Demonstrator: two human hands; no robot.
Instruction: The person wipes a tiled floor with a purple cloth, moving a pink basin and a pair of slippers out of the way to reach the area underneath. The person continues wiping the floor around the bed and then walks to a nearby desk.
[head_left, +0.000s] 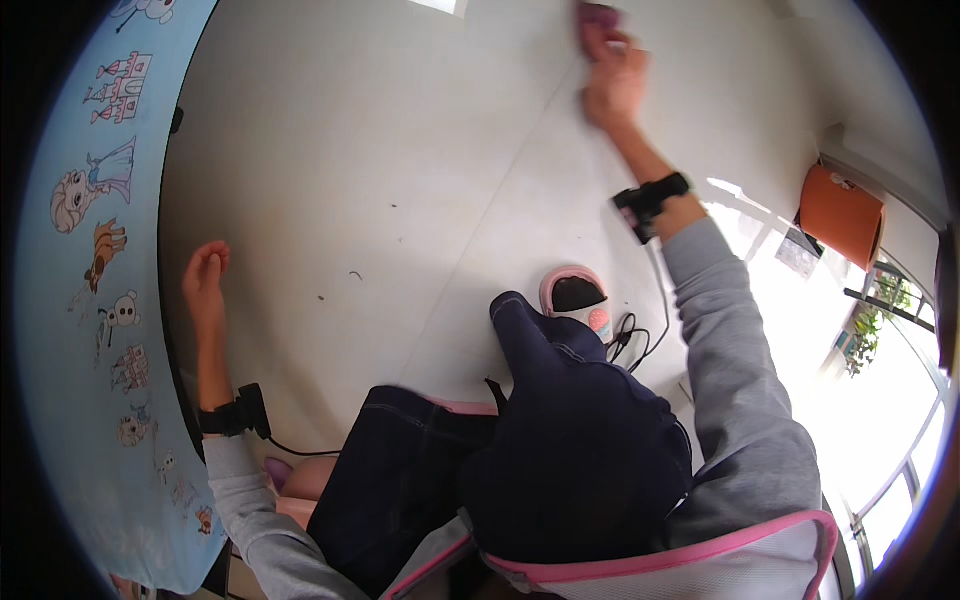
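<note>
My right hand (619, 82) reaches far forward over the pale floor (420, 172). Its fingers grip a purple object (598, 19), blurred and partly cut off by the top edge, so its kind is unclear. My left hand (204, 279) hangs at the left beside a blue tablecloth (82, 255) printed with cartoon figures. It holds nothing, and its fingers are loosely bent. Small dark bits of debris (356, 275) lie scattered on the floor between my hands. Black straps with small devices circle my right wrist (651, 204) and left wrist (234, 411).
By my dark-clad knee (517, 315) is a pink-and-white item (598, 322) with a strawberry decoration. A black cable (630, 341) curls beside it. Pink-edged white mesh (675, 566) crosses my lap. At right are an orange object (840, 214), green plants (866, 337) and bright sunlight.
</note>
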